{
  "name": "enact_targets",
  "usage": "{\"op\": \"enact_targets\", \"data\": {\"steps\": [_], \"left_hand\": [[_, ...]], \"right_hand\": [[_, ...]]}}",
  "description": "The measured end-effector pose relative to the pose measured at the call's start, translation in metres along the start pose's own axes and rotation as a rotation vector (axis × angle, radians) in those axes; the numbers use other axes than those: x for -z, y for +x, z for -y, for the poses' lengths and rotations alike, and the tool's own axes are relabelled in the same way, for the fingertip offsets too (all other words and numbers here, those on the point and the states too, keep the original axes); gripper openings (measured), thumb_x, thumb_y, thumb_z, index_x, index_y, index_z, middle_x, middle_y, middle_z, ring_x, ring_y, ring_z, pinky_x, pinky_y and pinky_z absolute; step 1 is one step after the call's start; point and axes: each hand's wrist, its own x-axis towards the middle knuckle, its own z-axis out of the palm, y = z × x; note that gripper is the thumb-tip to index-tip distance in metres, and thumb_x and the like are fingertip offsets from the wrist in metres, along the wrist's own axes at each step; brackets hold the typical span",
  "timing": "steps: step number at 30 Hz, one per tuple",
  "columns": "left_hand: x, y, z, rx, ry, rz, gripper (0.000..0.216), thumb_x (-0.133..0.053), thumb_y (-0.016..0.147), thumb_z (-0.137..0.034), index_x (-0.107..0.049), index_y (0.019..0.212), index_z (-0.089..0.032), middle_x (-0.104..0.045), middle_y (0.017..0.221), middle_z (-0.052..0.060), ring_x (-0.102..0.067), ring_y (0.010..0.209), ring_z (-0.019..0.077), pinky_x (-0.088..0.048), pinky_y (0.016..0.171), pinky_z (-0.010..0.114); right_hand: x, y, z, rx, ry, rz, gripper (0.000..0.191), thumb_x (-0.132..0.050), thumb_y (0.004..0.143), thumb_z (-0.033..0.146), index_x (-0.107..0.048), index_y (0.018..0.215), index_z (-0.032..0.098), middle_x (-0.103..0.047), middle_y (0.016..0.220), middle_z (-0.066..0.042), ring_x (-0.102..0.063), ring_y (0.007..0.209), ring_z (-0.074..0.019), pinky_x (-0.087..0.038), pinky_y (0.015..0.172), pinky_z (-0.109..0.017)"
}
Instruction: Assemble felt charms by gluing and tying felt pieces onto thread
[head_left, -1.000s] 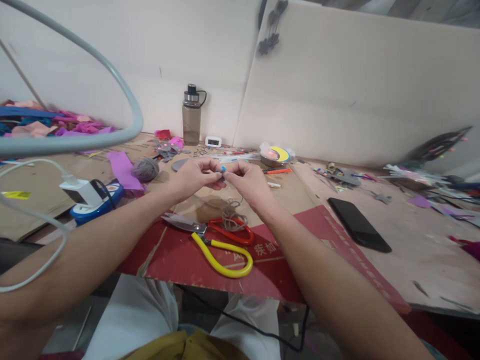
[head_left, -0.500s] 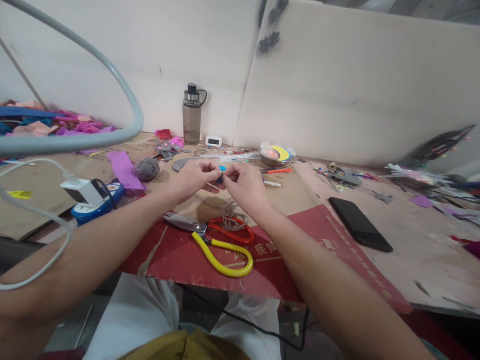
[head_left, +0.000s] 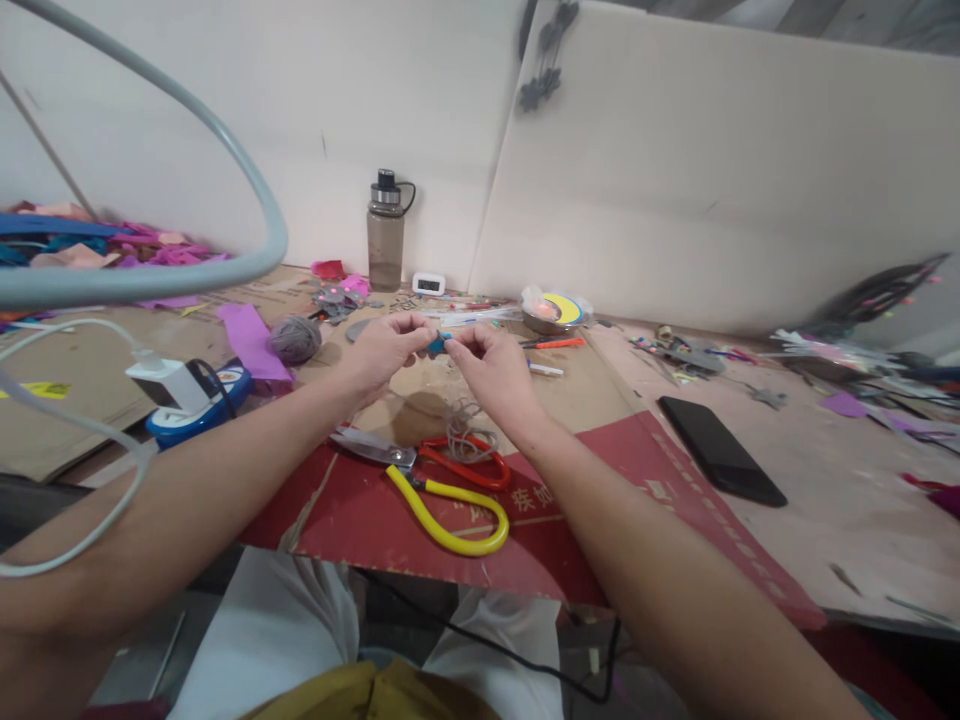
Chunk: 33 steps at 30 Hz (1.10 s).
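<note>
Between my two hands, over the cardboard, is a small blue piece (head_left: 439, 342), too small to name its kind. The thumb and fingers of my left hand (head_left: 391, 350) pinch its left side. From the right, my right hand (head_left: 491, 368) pinches its other edge, the fingertips of both hands close together. Just below lies a tangle of thin grey yarn (head_left: 471, 432), partly over the red handle of a pair of scissors (head_left: 450, 536). The scissors rest with blades to the left and one yellow handle toward me.
A grey yarn ball (head_left: 295, 341) and a purple felt strip (head_left: 253, 345) lie left, near a blue power strip (head_left: 234, 385) with a charger. A water bottle (head_left: 385, 240), small clock (head_left: 428, 284) and bowl (head_left: 541, 322) stand behind. A black phone (head_left: 720, 450) lies right.
The blue piece has turned and shows more between my fingertips. My left hand has shifted slightly left, so the hands are a little farther apart.
</note>
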Motion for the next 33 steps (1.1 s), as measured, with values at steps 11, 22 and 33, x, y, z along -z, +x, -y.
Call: {"op": "enact_targets", "data": {"steps": [11,22,33], "left_hand": [[-0.0045,-0.0044,-0.0012,0.044,-0.128,0.03,0.017,-0.071,0.065,-0.027,-0.058,0.064,-0.016,-0.054,0.062,-0.003,-0.048,0.056,0.0074,-0.035,0.053,0.021],[-0.008,-0.0037,0.0069,-0.07,-0.061,-0.002,0.014,-0.066,0.07,-0.024,-0.057,0.063,-0.015,-0.05,0.058,-0.003,-0.042,0.053,0.0072,-0.032,0.054,0.022],[-0.0065,-0.0059,0.0024,-0.111,-0.045,0.069,0.015,-0.069,0.072,-0.027,-0.063,0.068,-0.014,-0.057,0.061,-0.001,-0.049,0.057,0.0089,-0.037,0.058,0.023]], "right_hand": [[-0.0005,0.0023,-0.0027,-0.15,0.149,-0.013,0.014,-0.062,0.072,0.029,-0.054,0.068,0.018,-0.049,0.057,0.005,-0.042,0.053,-0.0094,-0.032,0.053,-0.024],[-0.0076,-0.0018,-0.0033,-0.227,0.471,0.035,0.018,-0.066,0.069,0.034,-0.06,0.072,0.017,-0.05,0.056,0.006,-0.037,0.049,-0.0061,-0.031,0.05,-0.022],[-0.0056,0.0021,-0.0034,-0.286,0.502,-0.002,0.013,-0.064,0.065,0.028,-0.056,0.066,0.018,-0.046,0.052,0.008,-0.032,0.045,-0.0047,-0.023,0.044,-0.022]]}}
